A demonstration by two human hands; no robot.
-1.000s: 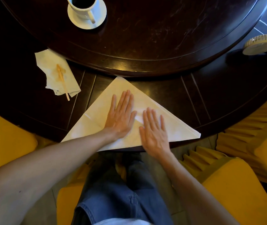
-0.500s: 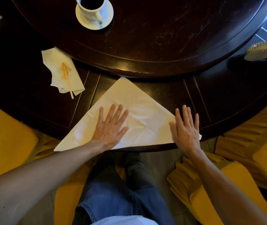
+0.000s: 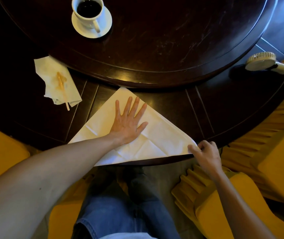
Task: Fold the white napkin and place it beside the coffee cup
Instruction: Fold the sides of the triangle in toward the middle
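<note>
white cloth, soft and light, the napkin (image 3: 156, 135) lies as a flat triangle at the near edge of the dark table (image 3: 181, 104), well apart from the coffee cup (image 3: 89, 13). my left hand (image 3: 128, 124) presses it open-palmed while my right hand (image 3: 206, 154) pinches its right corner. i judge it limp and prone to sliding, so that corner is the place to lift.

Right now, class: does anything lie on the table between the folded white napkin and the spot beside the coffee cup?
Nothing visible does. The white napkin lies on the table's outer ring, the coffee cup on the raised centre disc; only bare wood and the disc's rim lie between. The stained tissue sits off left.
</note>
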